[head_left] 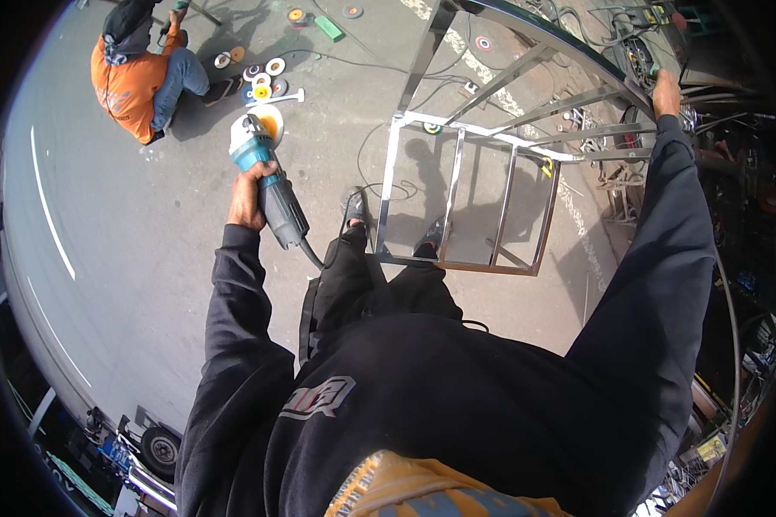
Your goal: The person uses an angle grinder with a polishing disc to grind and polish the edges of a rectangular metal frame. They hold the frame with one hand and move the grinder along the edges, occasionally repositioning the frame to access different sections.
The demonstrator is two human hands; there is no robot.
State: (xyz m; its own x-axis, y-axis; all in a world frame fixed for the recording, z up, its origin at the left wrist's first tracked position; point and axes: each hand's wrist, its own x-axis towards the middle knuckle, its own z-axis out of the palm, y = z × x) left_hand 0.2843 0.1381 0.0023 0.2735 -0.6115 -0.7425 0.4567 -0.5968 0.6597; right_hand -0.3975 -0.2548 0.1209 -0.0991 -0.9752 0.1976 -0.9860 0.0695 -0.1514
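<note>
Left hand wrapped tight around the body of one teal and grey angle grinder, held out over the grey pavement, disc end pointing away, one black cord trailing from the rear toward the legs. Right hand stretched far out, resting on the top rail of one shiny steel frame; fingers bent over the rail, though how firmly closed cannot be told from this angle. Frame standing on the pavement just ahead of two dark shoes, several upright bars and slanted bars crossing inside it. Both arms in dark sleeves. Up to the left, well apart, one other person in an orange top crouching on the ground. Just beside that person, a scatter of round grinding discs, at least six counted in the nearest cluster, with three more lying farther off. One green block near those.
</note>
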